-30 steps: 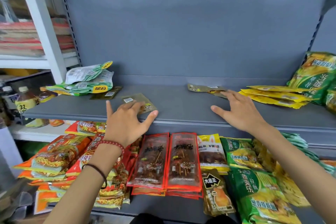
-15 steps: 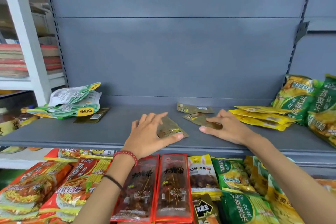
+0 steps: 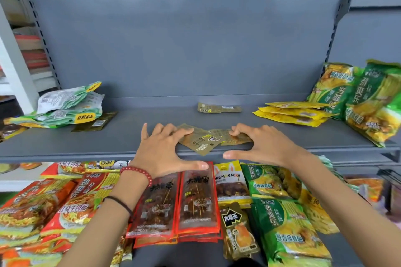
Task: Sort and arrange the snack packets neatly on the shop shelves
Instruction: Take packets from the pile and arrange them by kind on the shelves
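My left hand lies flat on the grey upper shelf. Its fingers are spread and fairly straight, with the tips resting on a small olive-gold snack packet near the front edge. My right hand is opposite, fingers arched, their tips pressing on a second olive-gold packet that overlaps the first. Both thumbs stick out over the shelf lip, and neither hand closes round anything.

A third packet of the same kind lies apart by the back panel. To the right is a stack of yellow packets, with green noodle bags leaning behind it. At far left is a heap of green-and-white packets.

On the lower shelf, red skewer packets lie under my wrists. I wear a red bead bracelet on my left wrist.
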